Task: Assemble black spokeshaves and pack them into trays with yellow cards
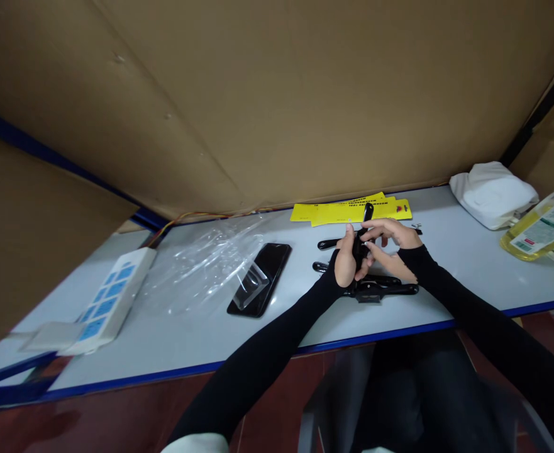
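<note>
Both hands meet on one small black tool (362, 242), held upright above the desk (201, 340) a little in from its front edge, right of the middle. Wrapped around the lower part of the tool is the left hand (346, 261), its fingers curled shut on it and the thumb pointing up along the side. From the other side the right hand (390, 242) comes in with its fingertips pinching the upper part of the same tool, whose narrow black end sticks up above the fingers. What kind of tool it is cannot be told at this size.

Flat on the desk just below the hands lie more black metal parts (380, 288), long and thin, one reaching out to the left of the left wrist. Behind the hands, toward the back edge, lie yellow cards (333, 211) overlapping one another. To the left of the hands a black phone (260, 280) lies flat with a clear plastic piece on it, and next to that a crumpled clear plastic bag (205, 258). Near the left end of the desk sits a white power strip (109, 302) with blue switches. At the right end are a white cloth bundle (491, 192) and a bottle (541, 229) of yellow liquid lying on its side.
</note>
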### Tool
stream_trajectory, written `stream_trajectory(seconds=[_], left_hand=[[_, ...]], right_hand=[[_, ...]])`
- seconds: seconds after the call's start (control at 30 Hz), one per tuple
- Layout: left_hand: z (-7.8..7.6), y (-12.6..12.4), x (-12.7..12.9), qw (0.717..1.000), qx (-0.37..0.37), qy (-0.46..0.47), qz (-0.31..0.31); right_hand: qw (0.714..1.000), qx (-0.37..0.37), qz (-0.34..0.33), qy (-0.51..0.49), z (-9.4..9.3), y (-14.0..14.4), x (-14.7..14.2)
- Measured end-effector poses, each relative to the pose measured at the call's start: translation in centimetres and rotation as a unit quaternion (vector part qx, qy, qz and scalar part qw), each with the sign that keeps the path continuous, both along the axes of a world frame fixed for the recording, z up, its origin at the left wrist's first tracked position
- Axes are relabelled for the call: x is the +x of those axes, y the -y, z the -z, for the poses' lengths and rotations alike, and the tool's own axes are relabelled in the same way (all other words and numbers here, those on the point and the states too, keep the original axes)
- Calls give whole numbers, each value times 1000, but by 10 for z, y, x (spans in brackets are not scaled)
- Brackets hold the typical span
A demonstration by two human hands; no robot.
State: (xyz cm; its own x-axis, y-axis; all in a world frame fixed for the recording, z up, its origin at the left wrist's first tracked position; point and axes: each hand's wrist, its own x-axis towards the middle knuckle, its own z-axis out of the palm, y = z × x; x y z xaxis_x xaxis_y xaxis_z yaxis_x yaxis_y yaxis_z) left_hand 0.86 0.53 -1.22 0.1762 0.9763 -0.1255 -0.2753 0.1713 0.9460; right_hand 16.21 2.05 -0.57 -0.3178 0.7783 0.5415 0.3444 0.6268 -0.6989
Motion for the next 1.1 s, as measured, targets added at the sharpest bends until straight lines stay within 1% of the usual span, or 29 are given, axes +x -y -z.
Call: stream_trajectory(seconds=[0.13,0.27,0.33,0.4,0.53,0.63,0.73,0.87,0.93,1.0,1.07,1.1], left_hand=[[-1,1,-2,1000,-2,-4,-2],[-2,4,0,1000,2,-1,9],[-2,6,1,1000,-2,2,9],[-1,6,2,1000,-8,2,0],[1,2,0,1000,-8,-9,-29],[1,0,-1,1000,-3,-8,-18],[0,2,-1,1000,-2,-11,-11],[-1,4,0,1000,-6,-24,-19],[0,5,0,999,-1,-24,-24],[1,5,0,999,2,-21,-36],[2,4,0,999,-2,-22,-43],[2,4,0,999,-5,-22,-41]], right_hand=[[1000,7,-5,23,-3,2,0],[999,-17,-19,47,-7,5,1],[998,-25,-14,48,-6,5,1],[999,-15,-11,50,-4,4,-1],[998,32,31,42,3,-1,-4],[998,18,59,6,6,-2,-5],[999,4,44,-10,3,0,-6],[1000,-8,2,14,-3,4,-3],[1000,-6,-6,22,-4,5,-2],[999,13,7,29,-3,3,-1],[998,33,35,33,-2,1,-1],[998,32,47,35,-1,1,-2]])
